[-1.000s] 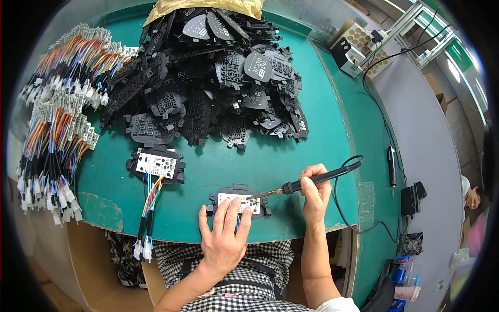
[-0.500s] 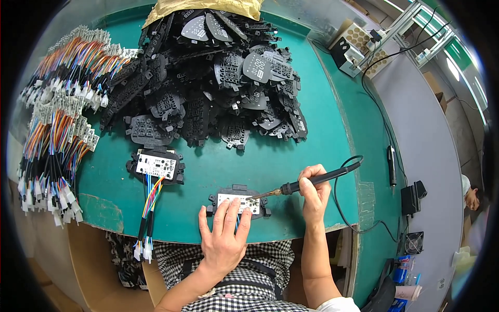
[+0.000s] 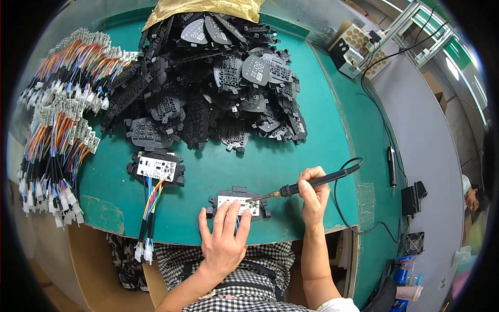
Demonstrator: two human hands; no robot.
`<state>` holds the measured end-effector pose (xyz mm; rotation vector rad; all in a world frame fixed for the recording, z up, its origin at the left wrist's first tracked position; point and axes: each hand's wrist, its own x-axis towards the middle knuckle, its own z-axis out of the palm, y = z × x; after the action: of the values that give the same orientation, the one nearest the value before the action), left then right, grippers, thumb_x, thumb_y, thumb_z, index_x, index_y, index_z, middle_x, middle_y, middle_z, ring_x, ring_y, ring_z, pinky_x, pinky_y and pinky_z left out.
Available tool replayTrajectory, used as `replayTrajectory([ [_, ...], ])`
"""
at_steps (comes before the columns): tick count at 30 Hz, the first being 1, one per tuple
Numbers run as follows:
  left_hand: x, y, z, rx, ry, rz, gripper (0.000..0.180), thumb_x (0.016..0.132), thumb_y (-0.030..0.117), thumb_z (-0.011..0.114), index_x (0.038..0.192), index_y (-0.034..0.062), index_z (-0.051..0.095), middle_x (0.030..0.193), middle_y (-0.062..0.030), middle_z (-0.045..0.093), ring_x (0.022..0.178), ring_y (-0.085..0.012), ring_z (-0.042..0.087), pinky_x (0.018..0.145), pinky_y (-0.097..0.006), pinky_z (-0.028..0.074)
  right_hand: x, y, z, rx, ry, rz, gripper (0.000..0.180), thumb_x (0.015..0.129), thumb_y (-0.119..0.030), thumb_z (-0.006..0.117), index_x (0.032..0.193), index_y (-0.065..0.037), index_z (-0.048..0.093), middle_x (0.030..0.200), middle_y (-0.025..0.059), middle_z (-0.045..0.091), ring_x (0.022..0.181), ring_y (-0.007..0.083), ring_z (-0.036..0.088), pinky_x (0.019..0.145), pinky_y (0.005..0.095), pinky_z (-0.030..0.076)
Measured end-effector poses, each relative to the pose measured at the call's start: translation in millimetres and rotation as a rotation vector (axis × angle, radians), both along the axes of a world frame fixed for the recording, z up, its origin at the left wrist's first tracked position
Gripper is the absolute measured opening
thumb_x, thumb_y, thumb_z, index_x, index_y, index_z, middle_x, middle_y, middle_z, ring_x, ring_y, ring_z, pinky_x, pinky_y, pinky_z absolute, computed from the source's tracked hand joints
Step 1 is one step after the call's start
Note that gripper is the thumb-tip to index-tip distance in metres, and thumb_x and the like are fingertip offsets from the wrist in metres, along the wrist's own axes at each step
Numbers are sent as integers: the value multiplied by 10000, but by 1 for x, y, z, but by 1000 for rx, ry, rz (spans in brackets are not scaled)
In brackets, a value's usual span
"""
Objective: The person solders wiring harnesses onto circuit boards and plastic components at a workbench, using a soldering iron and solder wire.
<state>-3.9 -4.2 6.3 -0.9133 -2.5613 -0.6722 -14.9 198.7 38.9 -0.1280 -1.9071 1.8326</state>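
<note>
On the near edge of the green bench lies a black plastic panel (image 3: 265, 205) with a white circuit board (image 3: 253, 206) on it. My left hand (image 3: 223, 244) rests there with its fingers stretched out and slightly apart, the tips pressing on the board. A soldering iron (image 3: 317, 180) with a black handle is gripped in my right hand (image 3: 314, 197), and its metal tip touches the board's upper part. Some blue wire shows between my left fingers; the rest is hidden beneath the hand. To the left lies another panel with a board (image 3: 156, 167), its coloured wires (image 3: 150, 200) hanging over the bench edge.
A large heap of black panels (image 3: 208, 88) fills the back, below a yellow sack (image 3: 202, 8). Wired boards (image 3: 57, 135) are bundled at left. The iron's cable (image 3: 340, 208) loops over the bench at right, near a black screwdriver-like tool (image 3: 391, 166) and a small fan (image 3: 414, 243).
My right hand and the soldering iron have shifted very slightly, with the tip still on the board. My left hand stays in place.
</note>
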Motion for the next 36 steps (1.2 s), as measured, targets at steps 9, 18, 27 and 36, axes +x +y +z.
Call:
replayTrajectory([
  [9,0,0,0,-6,3,0,432,626,59,594,1056,93,570,1194,-121,508,1102,-270,478,935,-597,292,1,9,-7,-94,201,-58,182,783,-160,557,765,-50,413,638,11,399,543,87,322,496,226,263],
  [18,-1,1,0,-31,27,0,372,687,163,668,1036,84,570,1167,-117,522,1086,-284,484,941,-581,285,7,9,-6,-48,122,22,171,755,-138,574,768,-48,430,666,18,436,585,79,361,531,217,277],
  [27,-1,1,0,-3,18,2,433,626,45,584,1057,87,566,1197,-127,509,1104,-274,477,928,-595,300,8,8,-5,-17,109,34,160,742,-122,567,768,-46,428,659,18,431,584,79,357,529,220,279],
  [36,0,1,0,-4,19,2,437,621,54,590,1056,89,566,1202,-127,505,1105,-277,475,935,-598,294,7,6,-4,-62,188,5,175,720,-133,565,736,-48,412,603,8,393,538,84,317,501,231,248],
])
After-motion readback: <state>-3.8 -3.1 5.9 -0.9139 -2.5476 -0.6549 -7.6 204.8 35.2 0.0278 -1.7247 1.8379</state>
